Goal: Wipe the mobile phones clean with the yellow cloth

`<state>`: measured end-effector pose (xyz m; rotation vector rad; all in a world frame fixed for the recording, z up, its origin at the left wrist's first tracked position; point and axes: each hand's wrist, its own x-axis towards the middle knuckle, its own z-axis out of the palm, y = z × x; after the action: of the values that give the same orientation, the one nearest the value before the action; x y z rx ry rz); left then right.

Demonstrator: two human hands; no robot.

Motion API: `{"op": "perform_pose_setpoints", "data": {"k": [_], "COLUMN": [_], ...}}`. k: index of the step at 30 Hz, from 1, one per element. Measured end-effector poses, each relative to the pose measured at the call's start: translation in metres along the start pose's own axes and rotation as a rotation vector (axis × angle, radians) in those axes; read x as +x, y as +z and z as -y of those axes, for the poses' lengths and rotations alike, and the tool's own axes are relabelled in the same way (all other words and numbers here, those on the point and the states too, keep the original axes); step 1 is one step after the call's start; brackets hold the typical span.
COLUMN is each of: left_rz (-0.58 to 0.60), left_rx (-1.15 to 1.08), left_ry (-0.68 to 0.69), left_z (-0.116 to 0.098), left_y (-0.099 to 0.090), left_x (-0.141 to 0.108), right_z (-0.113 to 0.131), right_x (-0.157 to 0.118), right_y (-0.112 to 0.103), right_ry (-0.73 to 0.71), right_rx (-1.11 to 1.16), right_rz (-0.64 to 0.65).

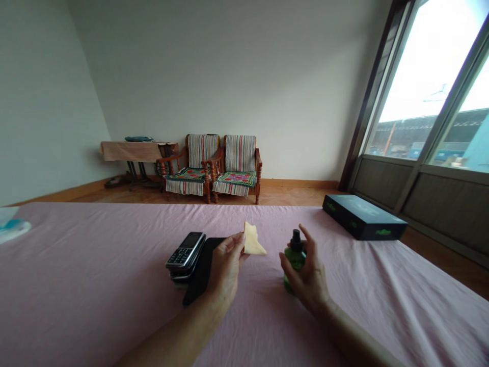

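In the head view, our left hand (225,265) has thumb and fingers pinched on a pale yellow cloth (252,240). The green spray bottle (293,262) stands upright on the pink sheet (126,306), just beyond our right hand (311,280), the nearer one, its long axis vertical. Our right thumb and index finger are apart around it; we can't tell whether they press on it.

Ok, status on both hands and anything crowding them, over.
Left hand pinching pale flat piece. Right hand at green spray bottle, grip unclear. Phone stack and black flat item close beside left hand.
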<state>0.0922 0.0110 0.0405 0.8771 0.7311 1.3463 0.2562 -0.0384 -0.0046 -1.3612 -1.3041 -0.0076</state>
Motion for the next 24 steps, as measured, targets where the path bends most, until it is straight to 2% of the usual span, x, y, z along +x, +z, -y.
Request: {"op": "perform_pose_setpoints", "data": {"k": [4,7,11,15,19,24], "left_rz": [-0.017,-0.046,-0.102,-0.134,-0.147,-0.140], "left_rx": [0.013,0.028,0.046,0.051,0.046,0.002], "left_ry": [0.019,0.032,0.062,0.074,0.067,0.046], "left_z": [-0.002,-0.003,-0.006,-0.009,-0.009,-0.009], "left_y": [-0.003,-0.006,-0.012,-0.015,-0.016,-0.015], "left_x": [0.003,0.008,0.015,0.020,0.022,0.023], "right_z": [0.000,-0.010,-0.034,-0.057,-0.070,-0.073], "right_x": [0.021,0.046,0.082,0.111,0.124,0.120], "right_y": [0.001,0.013,0.047,0.087,0.109,0.105], "right_ry": [0.074,0.133,0.133,0.133,0.139,0.189], "right_rx": [0.084,0.052,0.048,0.053,0.075,0.140], "right_rz": [-0.093,-0.068,0.004,0.021,0.000,0.026]}}
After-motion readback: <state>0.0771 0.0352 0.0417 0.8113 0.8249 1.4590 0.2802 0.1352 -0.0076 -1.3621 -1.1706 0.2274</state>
